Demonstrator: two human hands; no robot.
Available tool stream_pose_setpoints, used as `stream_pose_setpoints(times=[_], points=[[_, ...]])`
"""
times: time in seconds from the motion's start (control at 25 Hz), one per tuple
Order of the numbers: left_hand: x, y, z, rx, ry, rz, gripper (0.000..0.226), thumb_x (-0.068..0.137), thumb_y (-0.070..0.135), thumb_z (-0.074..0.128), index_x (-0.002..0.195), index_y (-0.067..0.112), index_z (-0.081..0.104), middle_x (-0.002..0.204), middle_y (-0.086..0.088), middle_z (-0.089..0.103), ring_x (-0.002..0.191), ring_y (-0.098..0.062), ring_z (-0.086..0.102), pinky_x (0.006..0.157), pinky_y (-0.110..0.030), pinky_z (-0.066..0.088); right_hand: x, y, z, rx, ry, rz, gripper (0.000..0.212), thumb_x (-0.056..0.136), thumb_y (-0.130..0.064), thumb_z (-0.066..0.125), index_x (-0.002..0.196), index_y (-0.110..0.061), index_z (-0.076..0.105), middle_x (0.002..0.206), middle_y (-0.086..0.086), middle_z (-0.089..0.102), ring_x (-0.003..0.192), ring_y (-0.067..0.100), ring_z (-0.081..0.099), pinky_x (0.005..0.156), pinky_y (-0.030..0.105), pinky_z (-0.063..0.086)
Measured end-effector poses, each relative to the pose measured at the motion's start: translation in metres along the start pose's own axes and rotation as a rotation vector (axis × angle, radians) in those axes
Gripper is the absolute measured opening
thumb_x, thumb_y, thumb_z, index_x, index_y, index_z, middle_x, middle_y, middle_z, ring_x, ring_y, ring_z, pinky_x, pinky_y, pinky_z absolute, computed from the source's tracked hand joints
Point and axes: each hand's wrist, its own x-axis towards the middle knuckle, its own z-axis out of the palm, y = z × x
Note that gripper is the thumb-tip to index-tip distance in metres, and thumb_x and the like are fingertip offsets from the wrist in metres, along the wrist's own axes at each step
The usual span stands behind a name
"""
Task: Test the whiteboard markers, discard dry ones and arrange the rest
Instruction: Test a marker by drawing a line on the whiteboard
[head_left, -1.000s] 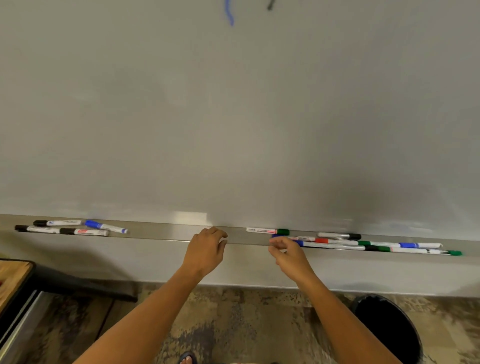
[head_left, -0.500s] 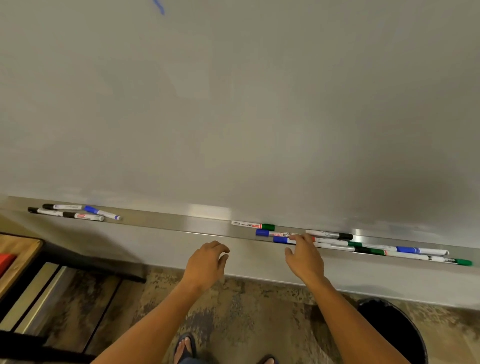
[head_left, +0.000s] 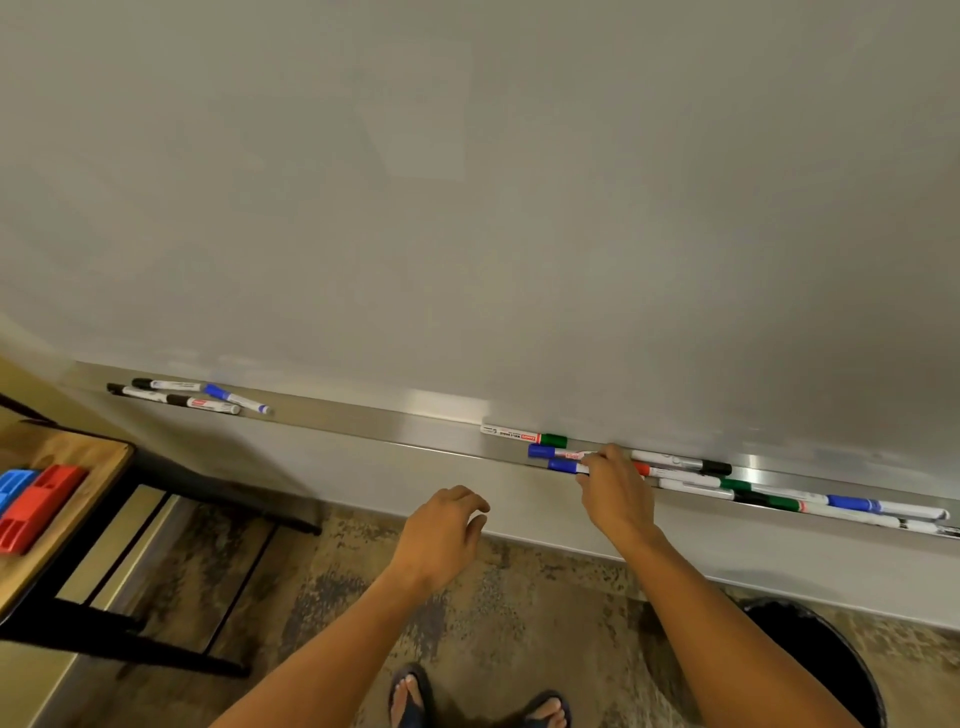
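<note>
A long metal tray (head_left: 395, 423) runs under the whiteboard (head_left: 467, 208). Several markers lie on it at the right, among them a green-capped marker (head_left: 524, 435) and two blue-capped markers (head_left: 550, 453), (head_left: 563, 466). My right hand (head_left: 613, 493) reaches onto the tray, and its fingertips pinch the white barrels of the blue-capped markers. Right of that hand lie a black-capped marker (head_left: 680, 462), a red one (head_left: 670, 473) and further green and blue ones (head_left: 852, 504). My left hand (head_left: 441, 535) hovers below the tray with loosely curled fingers, holding nothing. A second group of black and blue markers (head_left: 187, 397) lies at the tray's left end.
A black bin (head_left: 815, 660) stands on the floor at the lower right, under my right arm. A wooden table (head_left: 62, 499) at the left carries red and blue erasers (head_left: 31, 506). My feet in sandals (head_left: 415, 696) show at the bottom.
My left hand came off the tray edge and dropped below it. My right hand slid a little to the right along the tray onto the blue-capped markers. The view shifted down and right.
</note>
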Motion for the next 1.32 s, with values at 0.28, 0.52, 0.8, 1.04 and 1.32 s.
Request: stream_pose_setpoints(times=[0.28,0.52,0.8,1.04,1.32], points=[[0.004,-0.007,-0.013,-0.034,0.050,0.072,0.028,0.102,0.031,0.047,0.126,0.028,0.061,0.135,0.011,0.053,0.115,-0.007,0.055,0.095,-0.021,0.048,0.002,-0.006,-0.007,0.005,-0.003,-0.011,0.024,0.093,-0.022,0.068,0.116,-0.024,0.061,0.112,0.001,0.066,0.093,0.015,0.061,0.067,0.026,0.051],[0.013,-0.011,-0.027,-0.048,0.078,0.144,0.032,0.101,0.034,0.050,0.132,0.031,0.055,0.138,0.012,0.051,0.116,-0.008,0.055,0.097,-0.020,0.046,-0.025,-0.024,-0.007,0.080,0.008,-0.146,0.032,0.098,-0.026,0.061,0.130,-0.021,0.063,0.124,-0.003,0.062,0.110,0.015,0.055,0.089,0.030,0.050],[0.021,-0.004,-0.035,-0.061,0.036,0.311,0.045,0.096,0.040,0.058,0.138,0.026,0.049,0.136,0.007,0.048,0.119,-0.009,0.049,0.095,-0.018,0.042,-0.078,-0.071,-0.002,0.181,-0.019,-0.150,0.027,0.102,-0.027,0.053,0.129,-0.026,0.058,0.125,-0.009,0.055,0.112,0.011,0.051,0.100,0.025,0.038],[0.016,-0.019,-0.038,-0.236,-0.061,0.474,0.025,0.097,0.039,0.057,0.115,0.023,0.063,0.106,0.006,0.060,0.091,-0.004,0.051,0.082,-0.020,0.044,-0.111,-0.101,-0.023,0.268,-0.005,-0.201,0.027,0.104,-0.033,0.046,0.127,-0.023,0.056,0.110,-0.011,0.055,0.090,0.008,0.056,0.081,0.020,0.052],[0.009,-0.018,-0.050,-0.206,-0.128,0.597,0.033,0.100,0.050,0.043,0.111,0.024,0.060,0.103,0.008,0.059,0.088,-0.002,0.048,0.074,-0.012,0.037,-0.134,-0.106,-0.039,0.077,0.091,-0.228,0.063,0.097,-0.068,0.016,0.127,-0.034,0.060,0.101,-0.013,0.068,0.082,0.009,0.063,0.075,0.025,0.055]])
